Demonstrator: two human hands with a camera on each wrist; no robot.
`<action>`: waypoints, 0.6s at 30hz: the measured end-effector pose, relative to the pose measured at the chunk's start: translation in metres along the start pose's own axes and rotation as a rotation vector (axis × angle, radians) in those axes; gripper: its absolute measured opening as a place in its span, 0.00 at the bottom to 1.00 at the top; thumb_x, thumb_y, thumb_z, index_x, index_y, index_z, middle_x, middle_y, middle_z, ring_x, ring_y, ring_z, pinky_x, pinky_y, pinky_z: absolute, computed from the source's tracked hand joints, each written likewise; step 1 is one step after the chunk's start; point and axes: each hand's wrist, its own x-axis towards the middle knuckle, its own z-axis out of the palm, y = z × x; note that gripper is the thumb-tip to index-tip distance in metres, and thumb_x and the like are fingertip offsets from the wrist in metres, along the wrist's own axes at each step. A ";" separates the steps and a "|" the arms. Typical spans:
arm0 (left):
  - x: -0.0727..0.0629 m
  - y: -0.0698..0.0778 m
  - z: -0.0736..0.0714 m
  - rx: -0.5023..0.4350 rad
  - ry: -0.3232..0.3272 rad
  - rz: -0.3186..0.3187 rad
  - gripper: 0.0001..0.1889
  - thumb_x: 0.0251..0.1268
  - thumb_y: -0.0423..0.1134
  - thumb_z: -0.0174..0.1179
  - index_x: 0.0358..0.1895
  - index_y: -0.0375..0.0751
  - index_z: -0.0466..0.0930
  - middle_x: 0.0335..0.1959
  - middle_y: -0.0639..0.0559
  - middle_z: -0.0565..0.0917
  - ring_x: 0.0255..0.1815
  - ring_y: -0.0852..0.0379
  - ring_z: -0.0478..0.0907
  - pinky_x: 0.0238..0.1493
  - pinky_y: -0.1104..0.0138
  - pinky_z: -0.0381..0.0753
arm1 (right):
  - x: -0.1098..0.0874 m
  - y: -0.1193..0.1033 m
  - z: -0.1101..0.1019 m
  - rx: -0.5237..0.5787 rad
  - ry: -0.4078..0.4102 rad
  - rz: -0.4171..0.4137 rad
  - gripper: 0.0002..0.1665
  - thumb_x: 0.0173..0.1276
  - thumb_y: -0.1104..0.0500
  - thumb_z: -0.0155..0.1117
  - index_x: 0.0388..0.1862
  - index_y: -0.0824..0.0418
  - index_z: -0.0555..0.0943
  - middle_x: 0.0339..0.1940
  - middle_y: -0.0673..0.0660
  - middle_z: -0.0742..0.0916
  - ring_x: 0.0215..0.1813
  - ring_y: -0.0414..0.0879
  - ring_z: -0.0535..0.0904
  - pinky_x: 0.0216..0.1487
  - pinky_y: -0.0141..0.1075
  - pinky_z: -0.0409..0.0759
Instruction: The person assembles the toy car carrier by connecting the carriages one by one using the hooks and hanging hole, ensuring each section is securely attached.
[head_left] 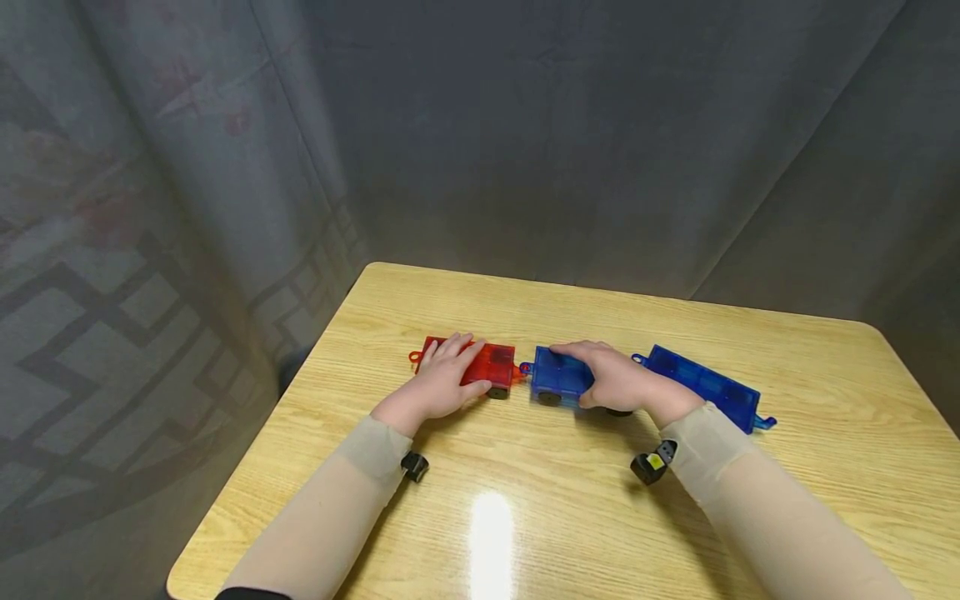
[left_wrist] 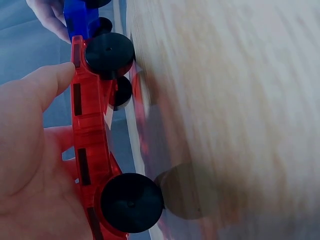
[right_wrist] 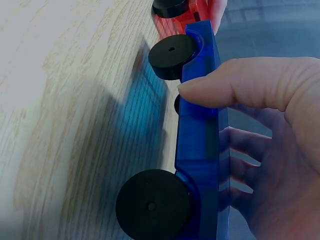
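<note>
A translucent red toy wagon (head_left: 498, 357) with black wheels stands on the left part of the table. My left hand (head_left: 442, 387) holds it from above, thumb against its near side and fingers over the top. To its right, my right hand (head_left: 618, 375) grips a translucent blue wagon (head_left: 557, 377), with the thumb (right_wrist: 210, 92) on the near side and the other fingers across it. The two wagons' couplings (head_left: 526, 368) overlap; whether they are hooked cannot be told. The right hand covers much of the blue wagon's right half.
Behind the right wrist, a second blue wagon (head_left: 705, 385) sits at an angle, its hook toward the right. The wooden table (head_left: 570, 517) has its far edge near a grey curtain (head_left: 525, 150). A bright reflection lies on the near tabletop.
</note>
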 end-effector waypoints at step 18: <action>0.000 0.000 0.000 0.004 0.001 0.003 0.40 0.72 0.60 0.53 0.80 0.48 0.53 0.80 0.46 0.50 0.80 0.45 0.39 0.74 0.47 0.31 | 0.002 0.002 0.006 -0.002 -0.012 0.015 0.53 0.52 0.70 0.74 0.77 0.58 0.63 0.73 0.66 0.68 0.72 0.67 0.60 0.65 0.63 0.64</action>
